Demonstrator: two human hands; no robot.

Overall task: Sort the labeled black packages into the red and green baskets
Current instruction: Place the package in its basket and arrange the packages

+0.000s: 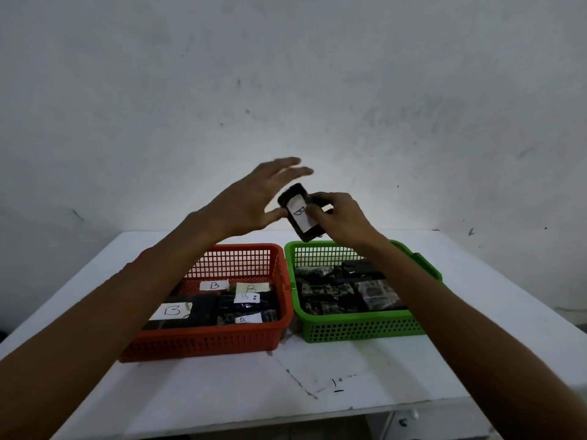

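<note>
Package (301,214) labelled B gripped in right hand (343,219), held up beyond green basket (359,328). Left hand (254,198) just beside it, fingers spread, holding nothing. Step: label check. Next, likely: carry leftward, down into red basket (206,341) beneath left hand, joining other B's.

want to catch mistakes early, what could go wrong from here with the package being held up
1. The package bears a B, like the labels showing in the red basket. Yet it seems to hang nearer the green basket, so dropped straight down it could be mis-sorted.
2. Only the right hand grips it, by one side. The left hand is open with just the thumb near it, so the package could slip and fall onto the table.
</note>
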